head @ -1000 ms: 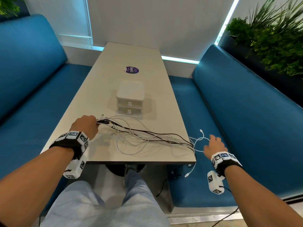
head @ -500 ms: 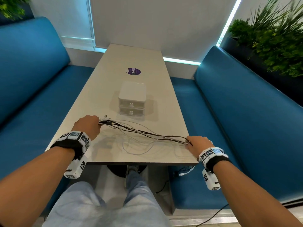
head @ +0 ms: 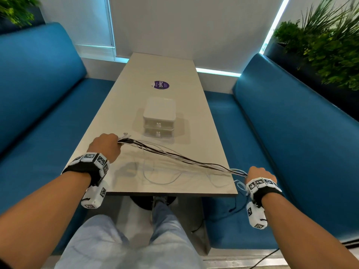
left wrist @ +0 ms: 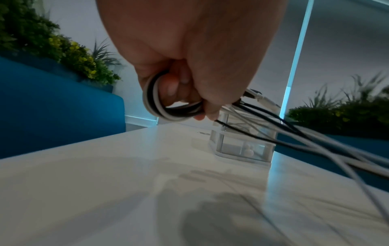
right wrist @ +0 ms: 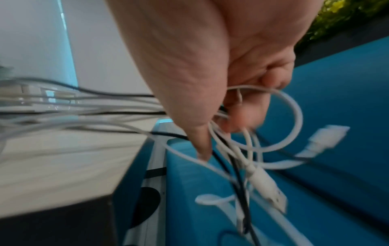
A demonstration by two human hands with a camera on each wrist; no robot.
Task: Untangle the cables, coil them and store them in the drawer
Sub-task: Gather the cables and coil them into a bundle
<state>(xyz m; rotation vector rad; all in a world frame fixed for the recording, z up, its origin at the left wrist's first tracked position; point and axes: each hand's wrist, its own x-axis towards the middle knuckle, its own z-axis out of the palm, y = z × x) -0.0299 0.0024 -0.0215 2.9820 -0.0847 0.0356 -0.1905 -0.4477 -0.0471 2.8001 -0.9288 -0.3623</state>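
1 bundle of cables (head: 180, 159), some black and some white, runs slantwise across the near end of the table (head: 120, 105), stretched between 2 hands. The strands overlap too much to count; at least 2 black ones show among several white ones.

The left hand (head: 105, 146) is over the near left part of the table, fingers curled tight round 1 end of the bundle. In the left wrist view the cables (left wrist: 168, 109) loop round the fingers (left wrist: 174, 86) in black and white turns, with plug ends sticking out to the right of the fist.

The right hand (head: 259, 174) is just off the table's near right corner, over the right bench (head: 291, 133). Its fingers are closed on the other end of the bundle. In the right wrist view the cables (right wrist: 248, 149) pass between thumb and curled fingers (right wrist: 238, 119), 1 white loop stands out to the right, and at least 2 white plugs (right wrist: 267, 188) hang below the hand; the view is blurred. Slack white loops lie on the table under the taut strands, and more cable hangs past the near right edge.

1 white drawer box (head: 159, 117) stands on the middle of the table, beyond the cables and apart from them. It has 2 drawers, 1 above the other, both closed, each with small knobs on its near face. Farther along lies 1 purple round sticker (head: 160, 85). A second bench (head: 42, 105) runs along the left, and 2 plant beds sit behind the benches.
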